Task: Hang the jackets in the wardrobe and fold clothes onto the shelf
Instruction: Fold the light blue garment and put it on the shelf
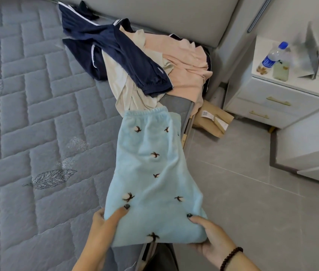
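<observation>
Light blue fleece trousers (150, 169) with small dark bird motifs lie lengthwise along the mattress edge, folded double, elastic waistband at the far end. My left hand (103, 225) grips the near left corner, thumb on top. My right hand (211, 237) grips the near right corner, a dark bead bracelet on its wrist. Beyond the trousers sits a heap: a navy jacket (103, 49) with white stripes, a cream garment (123, 89) and a pink garment (182, 61).
The grey quilted mattress (29, 118) fills the left. A white bedside cabinet (279, 94) with a water bottle (274, 55) stands at the right. A cardboard box (213, 120) lies on the tiled floor (242, 192) beside the bed.
</observation>
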The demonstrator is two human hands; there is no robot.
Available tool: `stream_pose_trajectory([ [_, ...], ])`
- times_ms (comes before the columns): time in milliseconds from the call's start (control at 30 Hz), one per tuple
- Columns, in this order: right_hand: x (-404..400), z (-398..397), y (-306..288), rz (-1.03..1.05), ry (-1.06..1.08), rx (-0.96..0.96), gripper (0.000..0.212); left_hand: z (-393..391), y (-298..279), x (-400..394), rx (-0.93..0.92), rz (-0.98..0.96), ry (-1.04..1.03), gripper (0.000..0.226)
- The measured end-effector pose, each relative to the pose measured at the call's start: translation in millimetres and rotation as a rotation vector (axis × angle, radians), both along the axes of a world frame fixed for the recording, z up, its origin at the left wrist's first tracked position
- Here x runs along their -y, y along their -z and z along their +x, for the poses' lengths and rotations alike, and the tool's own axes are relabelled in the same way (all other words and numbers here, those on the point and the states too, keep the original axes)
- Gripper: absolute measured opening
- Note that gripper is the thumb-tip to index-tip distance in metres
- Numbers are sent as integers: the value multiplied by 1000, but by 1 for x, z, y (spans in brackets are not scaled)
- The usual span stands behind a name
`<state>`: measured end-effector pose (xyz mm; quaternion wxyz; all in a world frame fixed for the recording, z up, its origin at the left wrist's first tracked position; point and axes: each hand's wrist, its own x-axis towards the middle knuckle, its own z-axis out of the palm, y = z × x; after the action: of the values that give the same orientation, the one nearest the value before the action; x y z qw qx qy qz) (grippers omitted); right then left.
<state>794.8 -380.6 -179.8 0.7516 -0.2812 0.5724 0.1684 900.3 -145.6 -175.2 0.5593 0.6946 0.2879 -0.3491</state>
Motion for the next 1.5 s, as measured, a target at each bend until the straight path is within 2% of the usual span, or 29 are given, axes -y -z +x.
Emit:
stream_pose_trajectory([
  [100, 21, 42, -19, 24, 67, 94, 50, 42, -18, 18, 17, -34, -26, 40],
  [200, 51, 99, -33, -18, 51, 114, 33, 96, -27, 36, 80, -93, 15, 26],
  [300, 80, 161, -36, -115, -106, 100, 21, 149, -29, 56, 36, -236, -155, 22],
  [400, 106, 221, -26, -228, -250, 100, 18, 195, -20, 73, -11, -390, -367, 28],
  [467, 116, 254, -14, -264, -327, 87, 21, 218, -11, 82, 49, -398, -380, 32],
  [533, 121, 275, 1, -297, -409, 57, 27, 230, 2, 90, 132, -332, -314, 43],
  [600, 122, 284, 16, -360, -431, 35, 38, 228, 15, 95, 187, -244, -187, 63],
  [700, 119, 273, 40, -634, -431, 82, 55, 216, 37, 101, 345, 25, 132, 86],
  [767, 111, 259, 52, -755, -537, 151, 80, 212, 55, 104, 429, 269, 325, 98],
  [800, 107, 254, 59, -786, -596, 170, 94, 211, 61, 105, 413, 335, 347, 105],
  [833, 105, 250, 67, -808, -635, 175, 99, 211, 66, 104, 367, 316, 319, 107],
  [900, 106, 251, 80, -745, -628, 199, 86, 214, 75, 102, 261, 138, 218, 92],
  [967, 112, 258, 89, -589, -644, 174, 87, 217, 81, 97, 196, 73, 212, 81],
  [1033, 120, 265, 99, -501, -701, 134, 97, 222, 88, 92, 143, 144, 222, 98],
  [1100, 125, 272, 103, -462, -751, 142, 95, 225, 93, 90, 83, 177, 195, 120],
  [1200, 130, 275, 109, -433, -749, 118, 96, 228, 96, 91, 57, 121, 101, 125],
  [1300, 131, 270, 115, -381, -737, 75, 86, 226, 103, 90, -19, 15, -2, 105],
  [1367, 130, 266, 114, -313, -730, 50, 78, 228, 104, 87, -90, -89, 25, 92],
  [1500, 127, 261, 106, -190, -624, 75, 75, 242, 102, 79, -264, -253, 68, 63],
])
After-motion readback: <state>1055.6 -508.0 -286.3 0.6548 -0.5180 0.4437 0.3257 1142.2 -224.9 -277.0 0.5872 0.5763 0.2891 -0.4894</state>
